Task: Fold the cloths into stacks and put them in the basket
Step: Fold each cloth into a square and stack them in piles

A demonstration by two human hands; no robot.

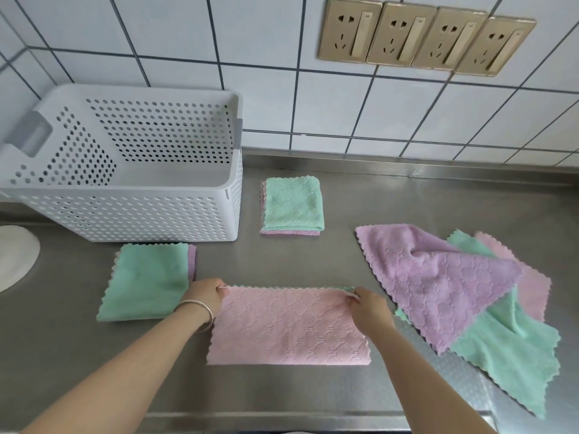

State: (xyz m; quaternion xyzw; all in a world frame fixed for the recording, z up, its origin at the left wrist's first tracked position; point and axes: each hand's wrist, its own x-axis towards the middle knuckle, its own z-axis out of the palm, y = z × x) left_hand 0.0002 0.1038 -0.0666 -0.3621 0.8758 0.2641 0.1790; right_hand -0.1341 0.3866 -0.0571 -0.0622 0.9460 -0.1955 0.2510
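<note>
A pink cloth (288,327) lies folded in half on the steel counter in front of me. My left hand (205,297) pinches its far left corner and my right hand (369,308) pinches its far right corner. A folded stack with a green cloth on top (293,203) sits further back. Another folded green cloth over a purple one (145,281) lies to the left. The white perforated basket (131,211) stands at the back left, with nothing visible inside it.
A loose pile of unfolded cloths lies at the right, a purple cloth (438,277) on top of green (513,355) and pink ones. A white round object (14,255) shows at the left edge. The tiled wall carries several sockets (423,37).
</note>
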